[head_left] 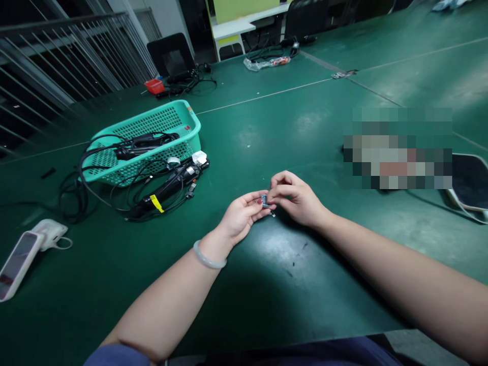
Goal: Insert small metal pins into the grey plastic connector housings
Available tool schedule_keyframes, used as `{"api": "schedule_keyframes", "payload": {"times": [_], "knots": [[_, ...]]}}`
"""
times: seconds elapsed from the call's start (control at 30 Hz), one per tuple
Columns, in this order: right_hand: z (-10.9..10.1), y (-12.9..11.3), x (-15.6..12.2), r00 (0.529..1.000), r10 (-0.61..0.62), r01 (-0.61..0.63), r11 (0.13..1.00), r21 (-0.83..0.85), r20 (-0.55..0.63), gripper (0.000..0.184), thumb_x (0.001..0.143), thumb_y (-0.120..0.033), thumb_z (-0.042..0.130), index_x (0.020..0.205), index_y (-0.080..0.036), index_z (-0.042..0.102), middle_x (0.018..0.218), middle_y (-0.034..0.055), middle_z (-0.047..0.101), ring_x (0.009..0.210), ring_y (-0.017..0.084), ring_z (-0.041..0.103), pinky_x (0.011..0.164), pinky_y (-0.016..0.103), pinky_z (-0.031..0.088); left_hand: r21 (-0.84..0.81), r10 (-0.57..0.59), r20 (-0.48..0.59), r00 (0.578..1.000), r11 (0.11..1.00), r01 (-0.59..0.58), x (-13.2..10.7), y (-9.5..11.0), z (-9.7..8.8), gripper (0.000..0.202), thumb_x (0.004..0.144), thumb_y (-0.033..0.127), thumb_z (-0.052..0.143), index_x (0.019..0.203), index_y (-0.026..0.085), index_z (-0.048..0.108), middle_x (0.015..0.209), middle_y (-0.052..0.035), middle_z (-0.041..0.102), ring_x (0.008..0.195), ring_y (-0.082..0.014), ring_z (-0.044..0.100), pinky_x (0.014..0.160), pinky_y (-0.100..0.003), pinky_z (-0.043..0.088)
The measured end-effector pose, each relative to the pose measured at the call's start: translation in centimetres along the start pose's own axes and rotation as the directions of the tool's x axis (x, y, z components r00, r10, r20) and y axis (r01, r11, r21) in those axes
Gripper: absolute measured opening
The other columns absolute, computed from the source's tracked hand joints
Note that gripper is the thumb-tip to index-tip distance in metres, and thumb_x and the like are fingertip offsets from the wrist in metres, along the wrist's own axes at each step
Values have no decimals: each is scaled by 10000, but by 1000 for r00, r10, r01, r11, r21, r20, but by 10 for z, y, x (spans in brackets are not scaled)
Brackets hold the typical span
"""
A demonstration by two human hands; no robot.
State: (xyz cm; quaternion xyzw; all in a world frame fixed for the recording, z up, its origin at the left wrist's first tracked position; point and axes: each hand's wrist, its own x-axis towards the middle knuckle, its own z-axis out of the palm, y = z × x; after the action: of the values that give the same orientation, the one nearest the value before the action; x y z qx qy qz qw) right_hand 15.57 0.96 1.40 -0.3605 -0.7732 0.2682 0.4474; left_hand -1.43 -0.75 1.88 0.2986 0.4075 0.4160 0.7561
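Note:
Both my hands meet over the middle of the green table [267, 284]. My left hand [242, 216], with a pale bangle on its wrist, is palm up and its fingertips pinch a small blue-grey part [264, 200]. My right hand [295, 195] comes from the right with its fingers curled and pinched on the same small part. A tiny metal piece hangs under the part, too small to make out.
A teal mesh basket [150, 140] with black cables stands at the left, a black handheld tool [171, 185] with a yellow tag beside it. A white phone [17, 262] lies at the far left edge. A dark pad [470, 185] lies far right. Railings and chairs stand behind.

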Motion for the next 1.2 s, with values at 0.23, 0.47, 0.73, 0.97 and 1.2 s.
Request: {"api": "schedule_keyframes", "payload": {"times": [0.23,0.47,0.73,0.97,1.2], "knots": [[-1,4,1,995,69,-69,998,0,-72,127,828,-225,595,784,-227,715,863,32,563,822,157,566,783,342,487,-39,-5,-18,1000,999,5,1,1,0,207,789,29,576,968,106,647,868,-61,708,767,-116,696,809,-243,536],[-4,9,-4,960,192,-159,973,-167,203,101,784,-284,674,828,-206,722,858,44,682,853,188,621,830,352,493,-216,90,-152,984,969,-122,6,2,-5,147,807,24,542,898,132,583,919,-50,695,870,-113,696,872,-214,511],[6,0,-5,932,209,-71,906,-417,296,134,833,-183,587,811,-189,719,854,59,693,865,202,607,833,346,483,-205,104,-151,983,970,-134,7,0,-6,244,786,19,565,979,161,608,914,-25,679,860,-106,678,984,-307,468],[1,-4,-4,990,117,-80,928,-363,81,153,863,-183,532,795,-185,669,840,52,700,807,177,641,771,300,499,-93,153,-152,976,981,-168,7,-3,-3,268,740,35,635,985,142,647,916,-44,684,910,-117,663,1003,-319,439],[2,-11,-10,995,-102,82,881,-466,-17,139,883,-224,549,883,-188,683,856,38,744,760,158,690,720,261,531,42,262,-191,946,965,-259,9,-9,-3,314,609,69,756,894,140,644,848,-9,684,821,-92,641,952,-312,454]]}}
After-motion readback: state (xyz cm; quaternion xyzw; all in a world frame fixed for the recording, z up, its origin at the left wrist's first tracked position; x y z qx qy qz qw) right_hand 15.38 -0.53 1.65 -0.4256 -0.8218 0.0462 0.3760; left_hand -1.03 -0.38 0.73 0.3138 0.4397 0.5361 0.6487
